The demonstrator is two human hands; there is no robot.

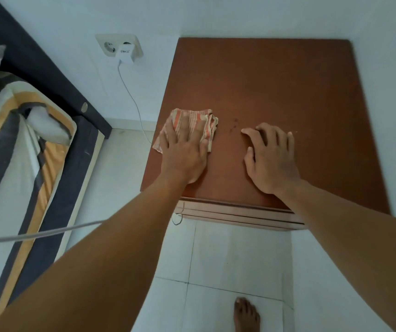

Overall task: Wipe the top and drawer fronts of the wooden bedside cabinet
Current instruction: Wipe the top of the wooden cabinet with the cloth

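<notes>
- Two hands rest on the cabinet top (276, 80), the brown wooden board.
- The left hand (182, 149) lies flat with straight fingers. It presses the striped cloth (192, 115) down on the wood and does not grab it.
- The right hand (271, 159) sits just beside it on bare wood. Its fingers are a little bent, the tips touch the top, and it holds nothing.
- Some small dark specks (235, 123) lie between the two hands, just past the cloth.
- I think the step now is wiping the top. To do it well, press flat and slide the cloth in long rows. Go over the specks first, then far out past the fingertips to the back edge and corners.
- The right hand should lift away so the wood under it gets wiped too.
- The cloth reaches the edge of the top on the left hand's outer side, so take care it does not slip off.
- The drawer fronts (240, 213) sit below the wrists and look like the next job.
</notes>
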